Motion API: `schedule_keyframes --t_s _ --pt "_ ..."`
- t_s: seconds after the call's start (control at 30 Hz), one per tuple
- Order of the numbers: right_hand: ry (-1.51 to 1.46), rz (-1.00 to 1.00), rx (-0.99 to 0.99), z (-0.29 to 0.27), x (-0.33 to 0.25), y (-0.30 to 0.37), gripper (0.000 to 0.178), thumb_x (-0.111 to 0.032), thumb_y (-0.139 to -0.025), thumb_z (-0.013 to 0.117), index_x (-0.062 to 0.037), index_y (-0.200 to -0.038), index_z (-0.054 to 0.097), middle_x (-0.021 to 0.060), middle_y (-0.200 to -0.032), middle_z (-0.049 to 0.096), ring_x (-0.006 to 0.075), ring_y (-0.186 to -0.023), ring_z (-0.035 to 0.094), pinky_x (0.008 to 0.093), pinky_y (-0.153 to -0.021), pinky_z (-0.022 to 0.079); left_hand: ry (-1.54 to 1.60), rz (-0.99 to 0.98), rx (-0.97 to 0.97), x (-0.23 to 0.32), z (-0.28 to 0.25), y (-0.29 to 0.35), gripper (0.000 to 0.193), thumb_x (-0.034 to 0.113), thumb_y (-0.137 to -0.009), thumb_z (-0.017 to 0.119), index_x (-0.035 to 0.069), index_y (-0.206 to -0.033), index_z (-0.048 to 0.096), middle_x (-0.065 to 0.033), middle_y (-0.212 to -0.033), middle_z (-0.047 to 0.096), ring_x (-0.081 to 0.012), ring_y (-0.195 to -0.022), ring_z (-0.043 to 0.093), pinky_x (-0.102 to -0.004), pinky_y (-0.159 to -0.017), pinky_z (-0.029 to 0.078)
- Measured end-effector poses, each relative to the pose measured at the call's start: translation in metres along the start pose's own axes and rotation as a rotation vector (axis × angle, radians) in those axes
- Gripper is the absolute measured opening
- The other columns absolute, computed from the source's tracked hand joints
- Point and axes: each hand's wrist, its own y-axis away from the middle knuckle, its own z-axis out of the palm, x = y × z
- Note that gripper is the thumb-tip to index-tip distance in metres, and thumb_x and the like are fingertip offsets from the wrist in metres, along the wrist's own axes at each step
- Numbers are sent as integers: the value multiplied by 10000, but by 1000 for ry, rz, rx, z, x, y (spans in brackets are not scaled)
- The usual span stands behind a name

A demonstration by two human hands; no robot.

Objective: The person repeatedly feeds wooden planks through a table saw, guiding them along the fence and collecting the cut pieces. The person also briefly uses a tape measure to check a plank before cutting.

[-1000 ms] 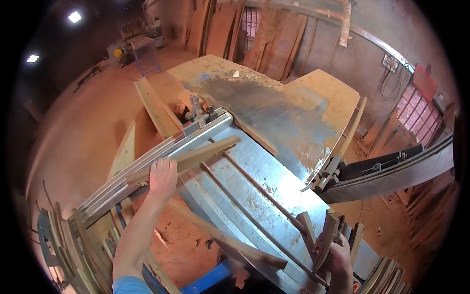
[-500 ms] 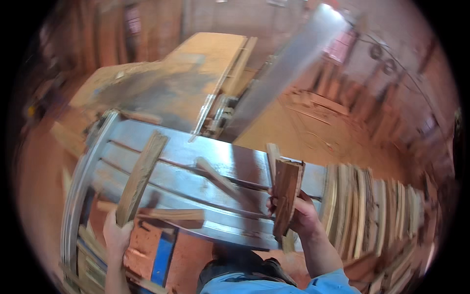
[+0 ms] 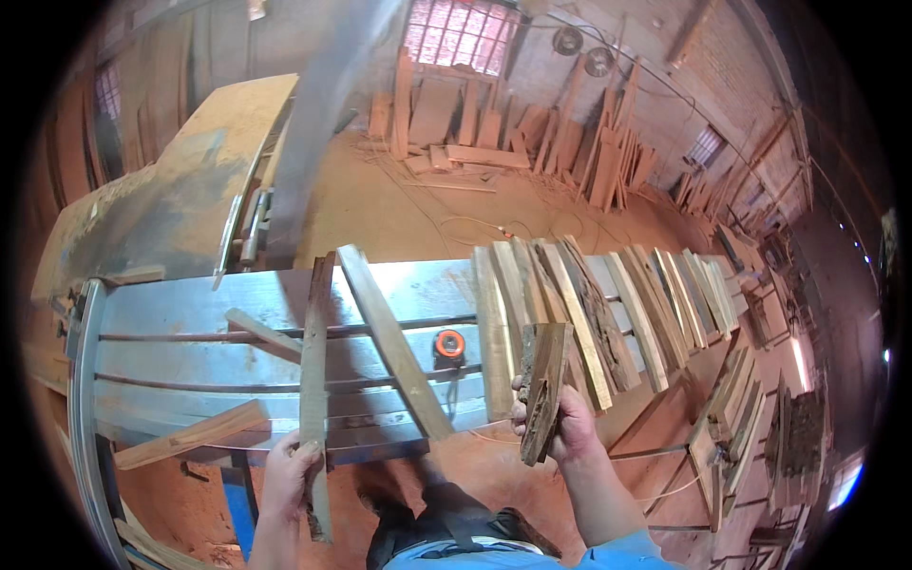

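My left hand (image 3: 289, 475) is closed around the lower part of a long, narrow wooden strip (image 3: 314, 370), which points away from me across the slotted metal table (image 3: 204, 304). In my right hand (image 3: 572, 426) I grip a shorter, dark, rough-edged piece of wood (image 3: 545, 389), held up over the table's near edge. Between my hands another wooden strip (image 3: 394, 342) lies slanted across the metal. An orange and black tape measure (image 3: 448, 346) rests to its right. Two short offcuts, one small (image 3: 264, 334) and one larger (image 3: 195, 435), lie left of my left hand's strip.
Several wooden strips (image 3: 655, 318) lie side by side along the table's right part. A wide dusty panel (image 3: 161, 190) stands at the far left, beside a long metal arm (image 3: 328, 123). More wood (image 3: 736, 427) is stacked at lower right. Boards (image 3: 608, 157) lean against the back wall.
The view has swung right, bringing the tape measure and more of the strip row into sight. My left hand's strip has turned from slanted to nearly straight ahead. Both hands keep their pieces.
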Motion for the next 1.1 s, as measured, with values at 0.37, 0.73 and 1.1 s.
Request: schedule_keyframes --t_s 0.37,0.73,1.1 --pt "29 -35 -8 -97 -52 17 516 -417 -982 601 25 -1240 539 136 -912 652 266 -761 682 416 -630 603 -428 321 262 -21 136 -55 435 87 -830 671 -71 -1225 579 -184 -1102 677 -262 -1016 649 -380 -906 505" --pt "-3 334 -259 -68 -47 -31 443 -359 -1018 553 16 -1252 538 159 -893 669 231 -790 703 365 -696 624 -939 494 502 -23 199 -42 573 210 -863 698 -69 -1319 492 -289 -1221 612 -410 -1156 610 -471 -982 472" --pt "1068 -172 -1047 20 92 23 842 -206 -838 743 4 -1514 286 287 -1349 476 398 -1267 513 437 -1048 433 630 102 526 -101 188 118 481 202 -965 569 -42 -1374 506 -174 -1290 619 -312 -1156 630 -450 -998 513"
